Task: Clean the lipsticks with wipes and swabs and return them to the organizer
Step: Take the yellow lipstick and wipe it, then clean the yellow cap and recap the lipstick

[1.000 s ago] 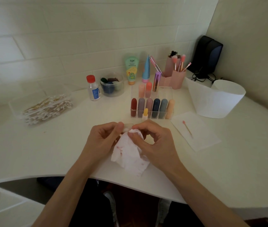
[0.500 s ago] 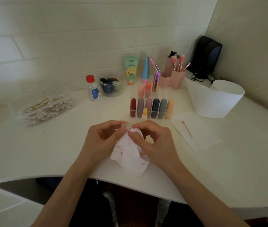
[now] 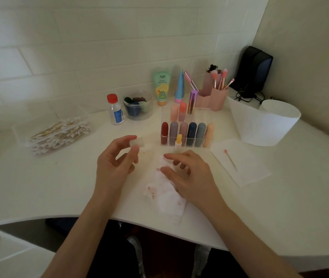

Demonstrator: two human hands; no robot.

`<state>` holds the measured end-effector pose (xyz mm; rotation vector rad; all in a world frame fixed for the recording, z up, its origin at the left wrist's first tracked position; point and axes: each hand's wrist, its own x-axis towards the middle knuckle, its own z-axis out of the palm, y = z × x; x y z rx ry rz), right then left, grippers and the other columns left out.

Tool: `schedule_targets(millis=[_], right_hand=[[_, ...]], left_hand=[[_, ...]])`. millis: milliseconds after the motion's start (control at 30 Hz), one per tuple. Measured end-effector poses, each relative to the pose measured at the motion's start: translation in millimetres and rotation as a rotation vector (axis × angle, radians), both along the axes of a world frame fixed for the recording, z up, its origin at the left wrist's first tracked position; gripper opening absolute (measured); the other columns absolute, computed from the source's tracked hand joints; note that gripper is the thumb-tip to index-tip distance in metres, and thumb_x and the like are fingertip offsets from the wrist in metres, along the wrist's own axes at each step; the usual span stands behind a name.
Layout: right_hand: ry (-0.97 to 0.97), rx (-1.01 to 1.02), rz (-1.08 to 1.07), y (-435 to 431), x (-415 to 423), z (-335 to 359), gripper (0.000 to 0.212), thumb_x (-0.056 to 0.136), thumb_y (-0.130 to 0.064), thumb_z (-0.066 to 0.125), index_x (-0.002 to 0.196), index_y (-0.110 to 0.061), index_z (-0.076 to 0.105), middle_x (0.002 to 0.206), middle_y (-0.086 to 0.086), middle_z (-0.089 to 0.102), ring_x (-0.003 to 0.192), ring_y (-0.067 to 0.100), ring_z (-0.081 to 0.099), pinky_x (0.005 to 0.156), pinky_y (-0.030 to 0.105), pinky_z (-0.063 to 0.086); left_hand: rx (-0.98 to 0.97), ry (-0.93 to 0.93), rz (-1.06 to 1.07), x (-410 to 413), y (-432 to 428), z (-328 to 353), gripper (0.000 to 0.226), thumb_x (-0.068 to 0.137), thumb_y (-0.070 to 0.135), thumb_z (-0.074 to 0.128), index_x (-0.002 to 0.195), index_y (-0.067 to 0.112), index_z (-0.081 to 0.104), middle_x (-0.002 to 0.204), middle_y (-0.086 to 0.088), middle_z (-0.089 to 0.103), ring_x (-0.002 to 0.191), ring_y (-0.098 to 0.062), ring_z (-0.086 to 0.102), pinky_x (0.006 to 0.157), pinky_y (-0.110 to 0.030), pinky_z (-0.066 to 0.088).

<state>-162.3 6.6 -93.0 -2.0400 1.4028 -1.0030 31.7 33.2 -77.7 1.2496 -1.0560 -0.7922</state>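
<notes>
Left hand (image 3: 115,167) pinches a clear cap (image 3: 137,141) aloft; right hand (image 3: 191,177) loosely pinches the stained wipe (image 3: 165,197) on the desk (image 3: 59,187). I judge the wiping is ending. Next I recap the yellow lipstick (image 3: 178,144), upright just near of the organizer (image 3: 202,115).

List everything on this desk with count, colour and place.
Lipsticks: nine, mixed colours, in clear organizer.
Loose stick: one, yellow top, organizer's front.
Wipe: one, white, stained, near desk edge.
Cotton swabs: many, white, boxed, left.
Used swab: one, pink, on white sheet, right.
Bottle: one, clear, red cap, back.
Jar: one, clear, back.
Tubes: two, green and blue, back.
Brush holder: one, pink, back.
Paper roll: one, white, right.
Hands: left hand holds clear cap, right hand pinches wipe.
</notes>
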Motion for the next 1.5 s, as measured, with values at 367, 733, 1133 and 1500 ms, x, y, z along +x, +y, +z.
schedule_targets(millis=[367,733,1133,1500], right_hand=[[-0.126,-0.144,-0.328,-12,-29,11,0.005,0.093,-0.020,0.070,0.095,-0.021,0.075,0.084,-0.008,0.069,0.080,0.013,0.061,0.083,0.016,0.042],[0.129,0.059,-0.640,-23,-64,5,0.035,0.087,-0.012,0.065,0.121,-0.016,0.059,0.112,0.008,0.062,0.107,0.031,0.052,0.093,0.040,0.039],[0.194,0.103,-0.819,-20,-74,9,0.019,0.093,-0.025,0.064,0.103,-0.014,0.074,0.100,0.009,0.064,0.097,0.030,0.055,0.087,0.043,0.046],[-0.389,-0.098,-0.547,-23,-67,17,0.006,0.098,-0.014,0.065,0.098,-0.020,0.069,0.086,-0.010,0.073,0.084,0.011,0.067,0.077,0.027,0.050]], left_hand=[[0.121,-0.561,0.277,1,-2,-8,0.012,0.091,0.035,0.067,0.102,0.037,0.071,0.097,0.015,0.065,0.076,-0.006,0.060,0.071,-0.018,0.044],[0.240,-0.760,0.262,4,2,-8,0.038,0.088,0.034,0.067,0.125,0.037,0.059,0.117,0.008,0.051,0.083,-0.011,0.058,0.079,-0.036,0.048],[0.001,-0.705,0.064,-48,-19,17,0.025,0.093,0.024,0.068,0.115,0.036,0.067,0.090,0.020,0.063,0.075,-0.001,0.062,0.069,-0.008,0.047],[0.238,-0.771,-0.040,-61,-43,6,0.041,0.083,0.052,0.076,0.120,0.036,0.066,0.082,0.019,0.055,0.074,0.000,0.053,0.068,-0.024,0.040]])
